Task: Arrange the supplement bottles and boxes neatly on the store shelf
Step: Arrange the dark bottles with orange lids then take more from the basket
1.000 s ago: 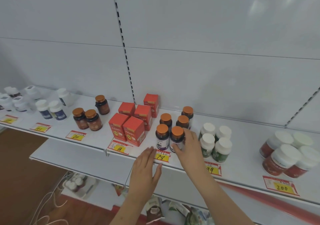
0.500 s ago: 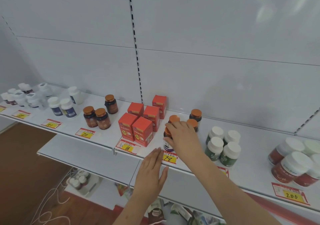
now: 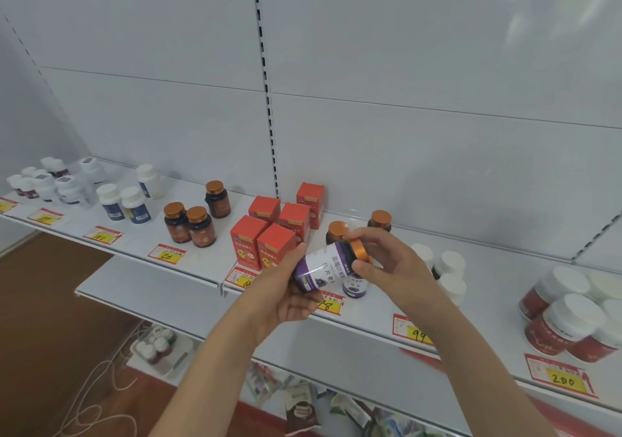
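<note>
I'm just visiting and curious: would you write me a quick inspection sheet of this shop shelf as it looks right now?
Surface: white shelf with red and yellow price tags along its front edge.
Job's things: purple-label bottle lifted off the shelf and tilted sideways; red boxes grouped upright; amber bottles; white-capped bottles; red jars.
Clutter: loose packets on the level below.
Grippers: left hand cradles the bottle's body; right hand grips its orange cap end.
Cables: white cord looped on the floor.
Surroundings: white back panel; brown floor.
</note>
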The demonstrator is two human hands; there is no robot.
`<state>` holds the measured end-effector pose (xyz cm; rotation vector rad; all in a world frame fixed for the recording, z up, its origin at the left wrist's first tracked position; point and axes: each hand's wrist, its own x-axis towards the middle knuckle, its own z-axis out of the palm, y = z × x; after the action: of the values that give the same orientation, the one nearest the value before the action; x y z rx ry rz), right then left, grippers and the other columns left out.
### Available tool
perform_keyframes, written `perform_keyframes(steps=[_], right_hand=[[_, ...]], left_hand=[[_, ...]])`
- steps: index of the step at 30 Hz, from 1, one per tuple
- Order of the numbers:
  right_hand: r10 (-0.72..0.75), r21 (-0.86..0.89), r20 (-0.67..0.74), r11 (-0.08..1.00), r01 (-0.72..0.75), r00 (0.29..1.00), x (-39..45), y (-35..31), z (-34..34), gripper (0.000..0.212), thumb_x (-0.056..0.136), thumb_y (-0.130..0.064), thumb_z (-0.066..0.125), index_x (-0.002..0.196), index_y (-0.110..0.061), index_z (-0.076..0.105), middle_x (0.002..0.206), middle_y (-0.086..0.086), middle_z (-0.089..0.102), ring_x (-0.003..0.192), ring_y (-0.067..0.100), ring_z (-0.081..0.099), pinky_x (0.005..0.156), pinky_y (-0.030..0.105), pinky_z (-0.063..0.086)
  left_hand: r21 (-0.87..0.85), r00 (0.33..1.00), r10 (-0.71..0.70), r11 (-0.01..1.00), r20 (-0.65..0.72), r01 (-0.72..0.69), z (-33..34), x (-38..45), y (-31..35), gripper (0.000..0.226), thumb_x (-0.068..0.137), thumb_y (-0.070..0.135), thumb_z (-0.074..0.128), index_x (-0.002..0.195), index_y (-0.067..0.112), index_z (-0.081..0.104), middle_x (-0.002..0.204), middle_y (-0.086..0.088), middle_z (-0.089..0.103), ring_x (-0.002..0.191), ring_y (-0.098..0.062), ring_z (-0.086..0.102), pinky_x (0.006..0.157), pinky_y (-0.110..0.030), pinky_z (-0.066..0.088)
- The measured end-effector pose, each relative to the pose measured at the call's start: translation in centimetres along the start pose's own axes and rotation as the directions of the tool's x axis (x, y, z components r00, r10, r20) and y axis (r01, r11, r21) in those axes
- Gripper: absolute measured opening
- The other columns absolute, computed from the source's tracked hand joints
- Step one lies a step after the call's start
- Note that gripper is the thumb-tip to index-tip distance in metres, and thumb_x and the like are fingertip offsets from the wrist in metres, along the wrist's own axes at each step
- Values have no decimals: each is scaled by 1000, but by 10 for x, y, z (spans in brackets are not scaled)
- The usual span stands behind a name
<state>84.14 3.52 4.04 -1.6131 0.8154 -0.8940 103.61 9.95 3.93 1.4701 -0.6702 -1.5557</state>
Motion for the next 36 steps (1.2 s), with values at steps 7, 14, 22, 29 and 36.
perform_keyframes(steps=[7,14,22,29,36], right_hand=[[177,-35,-37,983,-178,983,-8,-13,-4,24,97,-41,54,113,-28,65,110,-1,72,94,19,73,78,40,63],[25,-58,136,998,-18,990,-21,-19,-11,35,88,-3,71,116,-23,64,120,0,65,106,17,68,89,35,59],[161,185,-55,971,-149,985,-23,-22,-1,20,98,-25,57,114,-30,67,118,-3,66,103,7,68,76,27,60],[46,135,-86,990,-34,995,-32,-20,-1,27,94,-6,62,113,-23,70,112,-9,70,109,9,65,85,30,60],[339,744,159,576,-338,927,-31,11,24,39,106,-27,41,133,-3,57,128,19,65,114,35,64,96,44,54]], left_hand=[[258,827,560,793,51,-552,12,-16,-13,40,85,8,74,119,28,66,111,13,72,101,-8,71,76,-21,58],[-59,981,96,994,170,-87,16,-24,0,58,90,57,45,117,10,65,93,-20,74,68,-27,74,61,-29,62],[102,916,396,910,67,-401,19,-29,-7,36,89,14,70,123,23,65,116,-3,70,96,-15,73,77,-26,60],[108,903,421,897,83,-428,21,-33,-9,49,85,8,74,126,33,61,112,14,72,102,-3,69,76,-16,55],[576,576,814,435,76,-691,42,-36,-15,53,72,20,88,118,33,64,114,21,63,114,-4,58,87,-13,49]])
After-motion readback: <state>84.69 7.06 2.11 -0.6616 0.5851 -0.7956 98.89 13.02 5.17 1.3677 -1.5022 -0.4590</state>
